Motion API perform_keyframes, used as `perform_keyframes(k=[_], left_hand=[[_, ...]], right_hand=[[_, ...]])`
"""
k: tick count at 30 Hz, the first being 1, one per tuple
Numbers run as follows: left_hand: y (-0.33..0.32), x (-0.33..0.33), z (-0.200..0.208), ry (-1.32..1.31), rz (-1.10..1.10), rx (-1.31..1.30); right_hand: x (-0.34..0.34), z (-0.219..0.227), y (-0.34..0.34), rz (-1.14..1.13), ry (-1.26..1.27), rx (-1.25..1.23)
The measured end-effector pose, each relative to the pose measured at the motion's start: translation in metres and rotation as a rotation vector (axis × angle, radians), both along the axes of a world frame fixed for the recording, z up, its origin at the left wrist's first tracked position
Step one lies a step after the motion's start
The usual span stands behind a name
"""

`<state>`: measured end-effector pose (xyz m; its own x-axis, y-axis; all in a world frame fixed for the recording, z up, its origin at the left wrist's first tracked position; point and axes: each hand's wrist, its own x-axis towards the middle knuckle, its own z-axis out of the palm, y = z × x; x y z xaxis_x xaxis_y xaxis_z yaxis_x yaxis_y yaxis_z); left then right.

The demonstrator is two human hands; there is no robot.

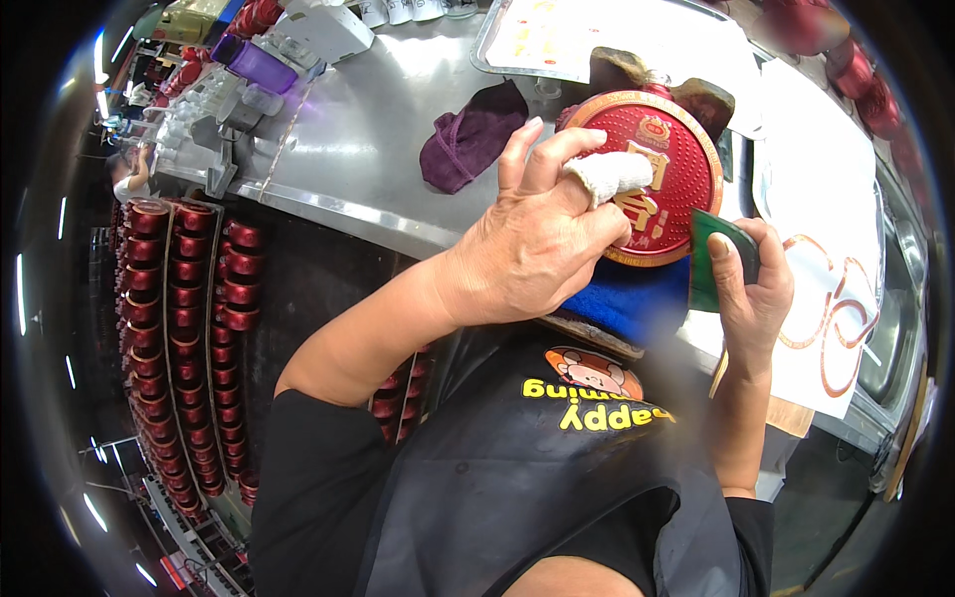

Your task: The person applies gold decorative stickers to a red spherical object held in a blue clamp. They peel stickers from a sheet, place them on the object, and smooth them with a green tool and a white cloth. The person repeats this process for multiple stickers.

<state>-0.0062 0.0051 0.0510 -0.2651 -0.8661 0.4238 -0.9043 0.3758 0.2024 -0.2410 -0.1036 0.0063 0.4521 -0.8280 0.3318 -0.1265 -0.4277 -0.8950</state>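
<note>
A round, flat red bottle with a gold rim and gold raised characters leans face-up in front of me. My left hand is over its left side, fingers apart; one finger wears a white cloth cover and lies against or just above the bottle's face. My right hand grips a flat green scraper between thumb and fingers, close to the bottle's lower right rim. Blue cloth lies under the bottle, and dark brown supports show behind its neck.
A purple cloth lies on the metal table. White sheets with red-gold curved strips are at the right, a tray at the back. A purple container stands far left. Racks of red bottles fill the left side.
</note>
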Motion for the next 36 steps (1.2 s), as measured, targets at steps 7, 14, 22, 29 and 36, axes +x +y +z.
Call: perform_keyframes(k=[7,14,22,29,36], left_hand=[[0.008,-0.005,-0.011,0.016,0.044,-0.030],[0.006,-0.008,-0.013,0.054,0.062,-0.026],[0.011,-0.014,-0.026,0.241,0.197,-0.095],[0.011,-0.027,-0.044,0.360,0.272,-0.156],[0.010,-0.030,-0.051,0.444,0.275,-0.167]], right_hand=[[-0.001,0.001,0.002,-0.004,0.077,-0.070],[0.000,0.032,-0.004,0.113,0.132,-0.193],[0.028,0.075,-0.032,0.524,0.456,-0.597],[0.058,0.098,-0.050,0.773,0.589,-0.656],[0.069,0.106,-0.050,0.838,0.627,-0.587]])
